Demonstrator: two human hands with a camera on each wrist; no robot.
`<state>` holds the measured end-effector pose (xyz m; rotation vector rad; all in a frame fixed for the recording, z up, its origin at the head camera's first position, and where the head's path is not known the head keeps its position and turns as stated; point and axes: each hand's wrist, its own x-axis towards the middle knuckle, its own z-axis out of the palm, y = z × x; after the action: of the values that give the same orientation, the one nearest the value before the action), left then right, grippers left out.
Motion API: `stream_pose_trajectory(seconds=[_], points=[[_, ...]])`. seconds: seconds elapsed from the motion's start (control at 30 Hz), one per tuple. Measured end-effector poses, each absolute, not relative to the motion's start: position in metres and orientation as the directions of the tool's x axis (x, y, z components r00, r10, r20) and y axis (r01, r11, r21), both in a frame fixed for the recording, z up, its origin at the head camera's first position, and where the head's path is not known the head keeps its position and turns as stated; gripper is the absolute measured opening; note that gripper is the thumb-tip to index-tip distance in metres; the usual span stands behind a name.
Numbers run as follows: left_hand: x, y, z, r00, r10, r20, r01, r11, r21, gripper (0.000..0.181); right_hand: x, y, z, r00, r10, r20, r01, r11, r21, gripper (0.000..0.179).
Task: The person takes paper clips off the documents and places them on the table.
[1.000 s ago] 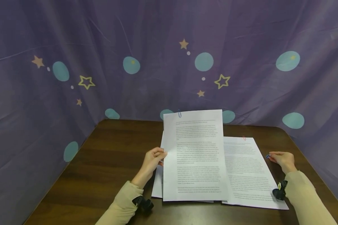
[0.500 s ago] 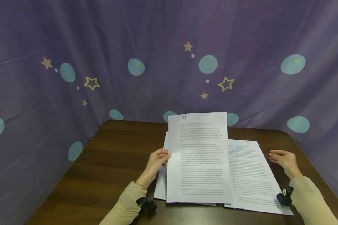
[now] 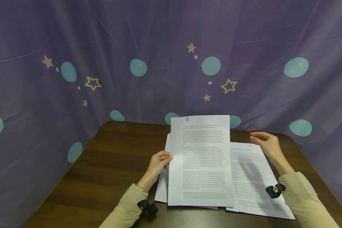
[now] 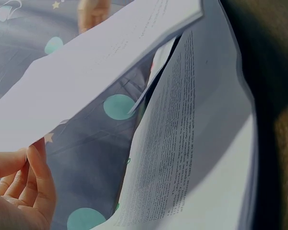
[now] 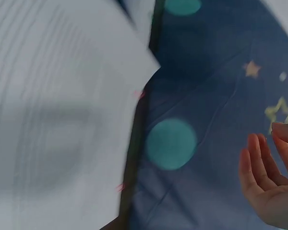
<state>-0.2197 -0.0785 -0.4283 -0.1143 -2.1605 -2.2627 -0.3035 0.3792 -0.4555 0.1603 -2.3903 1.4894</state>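
My left hand (image 3: 157, 163) pinches the left edge of a sheaf of printed paper (image 3: 199, 161), held raised with a blue paper clip (image 3: 187, 117) at its top left. In the left wrist view, thumb and forefinger grip its edge above another printed stack (image 4: 168, 143) with green paper clips (image 4: 117, 206) along one edge. My right hand (image 3: 266, 144) is in the air over the top of the right-hand stack (image 3: 252, 180), near its red paper clip (image 3: 250, 144). The right wrist view shows this hand (image 5: 271, 177) with loosely extended fingers, nothing visible between them.
Under the raised sheaf lies the left-hand stack (image 3: 161, 190), mostly hidden. A small bluish thing (image 3: 271, 164) shows beside my right forearm. The brown wooden table (image 3: 108, 164) extends to the left, and a purple patterned curtain (image 3: 165, 85) hangs behind it.
My right hand has let go of a small blue paper clip at the right, then moved up and left over the right-hand stack. The left hand keeps holding the sheaf.
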Motion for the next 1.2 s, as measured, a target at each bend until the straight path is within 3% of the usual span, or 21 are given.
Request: stream_pose_trajectory(seconds=[0.1, 0.3, 1.2], points=[[-0.220, -0.079, -0.428, -0.997, 0.043, 0.062, 0.061, -0.045, 0.997, 0.014, -0.272, 0.331, -0.400, -0.935, -0.006, 0.356, -0.329, 0.395, -0.858, 0.032], [-0.220, -0.080, -0.429, -0.998, 0.042, 0.051, 0.049, -0.044, 0.998, 0.013, -0.233, 0.255, -0.330, -0.890, -0.016, 0.456, -0.385, 0.563, -0.732, 0.031], [-0.221, -0.076, -0.431, -0.998, 0.040, 0.055, 0.054, -0.024, 0.998, 0.012, -0.253, 0.144, -0.285, -0.853, -0.234, 0.466, -0.514, 0.531, -0.674, 0.022]])
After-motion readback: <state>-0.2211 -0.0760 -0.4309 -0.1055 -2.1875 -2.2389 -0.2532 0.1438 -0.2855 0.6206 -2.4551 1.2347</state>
